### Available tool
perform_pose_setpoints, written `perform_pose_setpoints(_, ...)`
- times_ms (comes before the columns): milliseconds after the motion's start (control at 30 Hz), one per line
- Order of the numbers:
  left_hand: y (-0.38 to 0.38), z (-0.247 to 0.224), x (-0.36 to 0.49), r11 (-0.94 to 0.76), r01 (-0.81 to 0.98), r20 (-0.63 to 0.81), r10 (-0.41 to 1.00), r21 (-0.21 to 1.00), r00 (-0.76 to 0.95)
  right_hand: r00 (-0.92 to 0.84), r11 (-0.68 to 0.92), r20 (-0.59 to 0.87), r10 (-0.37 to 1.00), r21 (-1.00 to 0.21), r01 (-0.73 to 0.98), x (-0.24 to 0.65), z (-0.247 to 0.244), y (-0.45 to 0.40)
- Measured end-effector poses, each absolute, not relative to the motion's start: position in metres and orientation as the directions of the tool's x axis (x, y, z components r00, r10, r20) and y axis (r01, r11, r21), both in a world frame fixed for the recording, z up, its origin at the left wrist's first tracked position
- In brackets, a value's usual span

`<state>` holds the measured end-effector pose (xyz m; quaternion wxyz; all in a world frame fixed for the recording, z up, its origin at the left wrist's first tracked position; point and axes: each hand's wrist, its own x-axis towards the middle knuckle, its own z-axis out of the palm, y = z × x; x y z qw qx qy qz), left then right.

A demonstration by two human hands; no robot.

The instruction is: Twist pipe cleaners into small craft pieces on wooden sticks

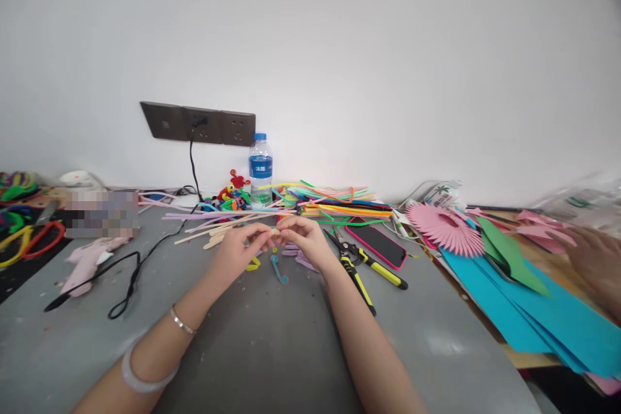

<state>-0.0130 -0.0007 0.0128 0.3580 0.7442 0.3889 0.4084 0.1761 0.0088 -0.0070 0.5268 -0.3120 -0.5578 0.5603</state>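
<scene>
My left hand (241,247) and my right hand (309,243) meet over the grey table, fingertips pinched on a small pale-yellow piece (275,233). It is mostly covered by the fingers, so its exact kind does not show. Just below them lies a blue pipe cleaner piece (278,270) with curled ends. A bent yellow piece (253,264) rests by my left hand, and folded purple pipe cleaner pieces (305,260) lie under my right. Behind the hands, a bundle of coloured pipe cleaners (339,202) stretches along the wall.
Yellow-handled pliers (359,265) and a phone (377,242) lie to the right. Leftward are a pink glue gun (86,264) with a looped black cord and scissors (44,237). A water bottle (261,171) stands behind. Another person's hand (594,259) is over blue paper (538,310).
</scene>
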Motion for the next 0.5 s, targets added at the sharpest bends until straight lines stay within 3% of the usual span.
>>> perform_pose_setpoints(167,-0.003,0.016,-0.013,-0.490,0.287,0.347,0.834,0.823,0.428,-0.348,0.055,0.158,0.924,-0.956,-0.288,0.178,-0.013,0.010)
perform_pose_setpoints(500,-0.013,0.005,-0.003,-0.539,0.308,0.481,0.841,0.784,0.247,-0.105,0.279,0.315,0.943,-0.923,-0.263,0.158,-0.008,0.003)
